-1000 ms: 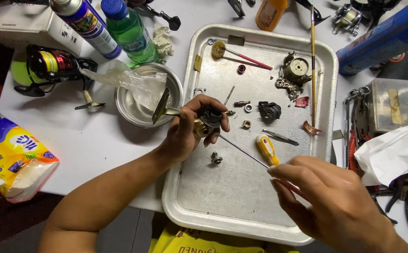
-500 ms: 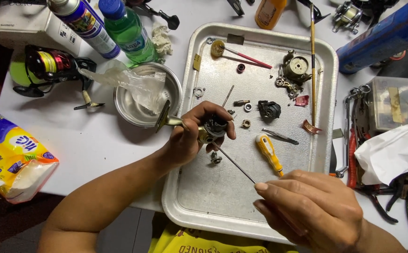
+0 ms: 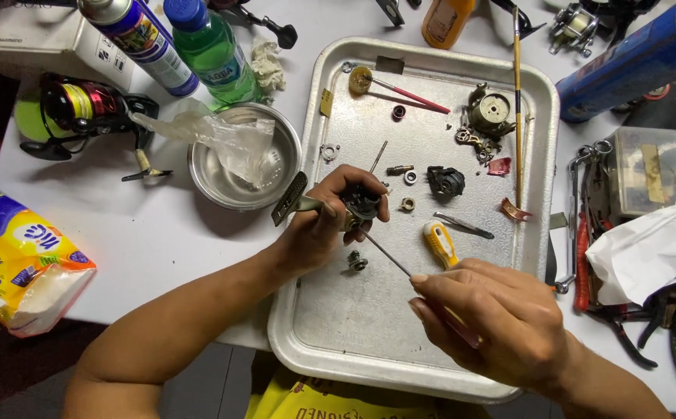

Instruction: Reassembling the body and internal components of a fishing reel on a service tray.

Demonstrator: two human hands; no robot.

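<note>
Currently we are gripping a reel part point(image 3: 359, 203) in our left hand point(image 3: 324, 225) over the tray point(image 3: 330, 341), our right hand point(image 3: 493, 322) pinching a thin tool point(image 3: 384, 252) against it.

A white table point(image 3: 159, 233) stands over dark floor point(image 3: 12, 372), evenly lit.

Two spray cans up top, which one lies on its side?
The plain blue can at the top right, lying at a slant beside the metal tray. The other can, with a multicoloured label, stands at top left next to the green bottle.
</note>
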